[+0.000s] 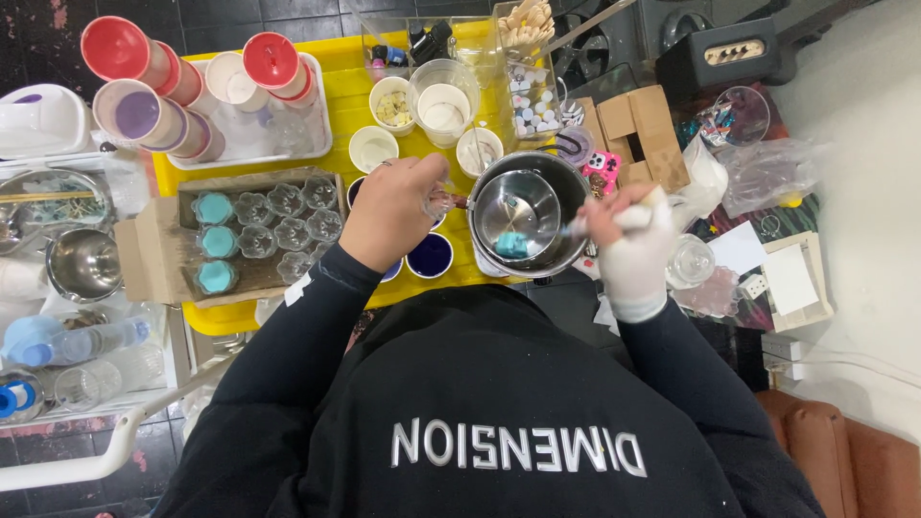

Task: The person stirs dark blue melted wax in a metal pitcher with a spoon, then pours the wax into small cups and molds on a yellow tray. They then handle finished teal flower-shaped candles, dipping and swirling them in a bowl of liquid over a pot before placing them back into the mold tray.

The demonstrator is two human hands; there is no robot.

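Glass cup [439, 202], small, rigid and breakable, sits pinched in the left hand [391, 213] beside the steel pot [523, 216]; grip its sides. Right hand [628, 240] (apparently gloved) is closed on a stirrer [561, 230].

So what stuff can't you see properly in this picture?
- Head view: the small glass piece in the left hand is mostly covered by its fingers, so its shape is unclear.
- The tool in the right hand is hidden inside the grip; only its teal tip shows in the steel pot.
- The small items in the clear boxes are too tiny to identify.
- The bottles at left are blurred.
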